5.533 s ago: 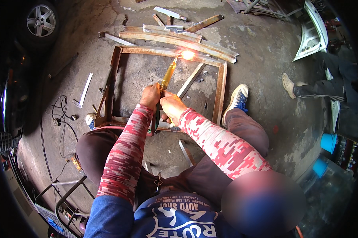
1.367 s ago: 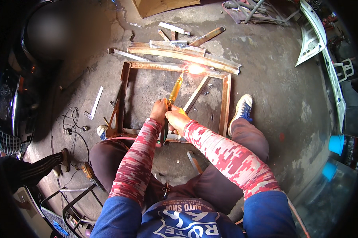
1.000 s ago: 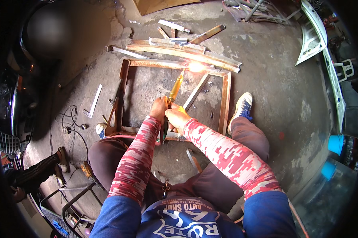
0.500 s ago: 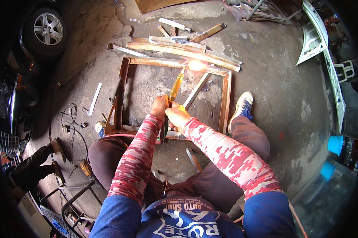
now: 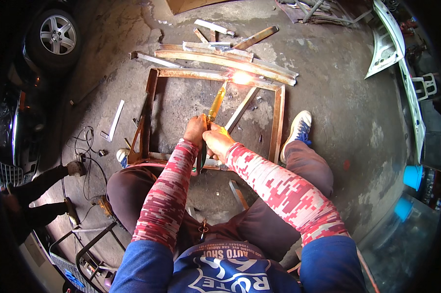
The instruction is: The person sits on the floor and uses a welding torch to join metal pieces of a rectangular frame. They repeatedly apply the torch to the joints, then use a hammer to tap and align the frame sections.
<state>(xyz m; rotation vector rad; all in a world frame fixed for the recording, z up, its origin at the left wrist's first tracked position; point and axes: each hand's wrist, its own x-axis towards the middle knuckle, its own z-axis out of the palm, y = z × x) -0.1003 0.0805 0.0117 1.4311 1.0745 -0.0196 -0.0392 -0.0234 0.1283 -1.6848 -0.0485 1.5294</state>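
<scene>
While flame glows, both hands [image 5: 208,136] grip torch [image 5: 215,103]

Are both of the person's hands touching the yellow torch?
Touching. The head view shows the left hand and right hand wrapped together round the lower end of the yellow torch, with no gap; its bright tip meets the rusty metal frame.
</scene>
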